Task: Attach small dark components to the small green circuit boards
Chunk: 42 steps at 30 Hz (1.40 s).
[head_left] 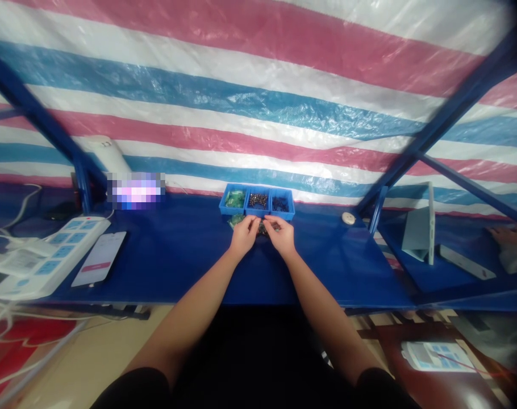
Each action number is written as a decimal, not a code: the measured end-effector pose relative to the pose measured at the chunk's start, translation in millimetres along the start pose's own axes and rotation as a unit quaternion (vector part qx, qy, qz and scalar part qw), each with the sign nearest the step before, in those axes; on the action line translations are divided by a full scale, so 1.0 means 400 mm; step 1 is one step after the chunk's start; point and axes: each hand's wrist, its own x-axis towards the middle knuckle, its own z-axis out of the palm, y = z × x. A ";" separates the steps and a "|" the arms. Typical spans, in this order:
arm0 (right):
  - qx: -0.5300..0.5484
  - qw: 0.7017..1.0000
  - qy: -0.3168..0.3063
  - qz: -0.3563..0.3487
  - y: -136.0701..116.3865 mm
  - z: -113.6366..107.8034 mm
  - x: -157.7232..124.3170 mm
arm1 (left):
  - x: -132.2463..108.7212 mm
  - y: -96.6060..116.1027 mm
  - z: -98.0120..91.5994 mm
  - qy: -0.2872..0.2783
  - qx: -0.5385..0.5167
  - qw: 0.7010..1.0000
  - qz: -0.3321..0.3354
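A blue three-part tray (257,215) stands at the back of the blue table (165,255). Its left compartment holds green pieces (234,199), the middle one small metallic parts (258,200), the right one dark pieces (280,204). Just in front of the tray, my left hand (244,234) and my right hand (282,234) are close together, fingers closed around small dark items between them, too small to name. More green pieces (236,220) lie beside my left fingertips.
On the left are a white power strip (56,255), a phone (100,258) and a blurred glowing object (136,191). At right are a round white object (348,218), a tablet in a stand (431,227), a grey bar (466,262) and another person's hand (508,236). Blue frame posts flank the table.
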 end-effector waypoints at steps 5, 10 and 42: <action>0.096 0.994 0.018 0.052 0.009 0.002 0.008 | -0.003 0.002 0.000 0.006 -0.017 1.000 -0.007; 0.266 0.952 0.031 0.146 0.030 -0.002 0.029 | -0.003 0.007 -0.002 0.017 -0.032 0.999 -0.010; 0.389 0.894 0.029 0.222 0.032 -0.019 0.051 | -0.004 -0.001 0.000 -0.002 -0.005 1.000 -0.005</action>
